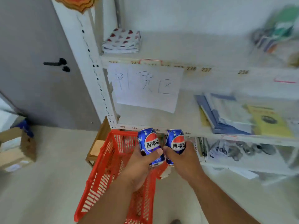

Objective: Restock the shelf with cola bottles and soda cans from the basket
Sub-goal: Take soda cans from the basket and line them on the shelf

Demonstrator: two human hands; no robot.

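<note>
My left hand (140,165) grips a blue cola can (149,143) with a red, white and blue logo. My right hand (186,160) grips a second, matching cola can (175,141). Both cans are held upright side by side, almost touching, above the far end of a red plastic basket (103,172) on the floor. They hang just in front of the edge of the white shelf (161,120), whose left part behind a hanging handwritten paper sign (145,86) is bare. My forearms hide most of the basket's inside.
Blue and yellow booklets (239,117) lie on the right of the same shelf. Folded cloth (121,41) sits on the shelf above. Scissors and small items fill the lower shelf (234,151). A wooden stool (98,143), cardboard boxes (16,147) and a grey door (40,70) are to the left.
</note>
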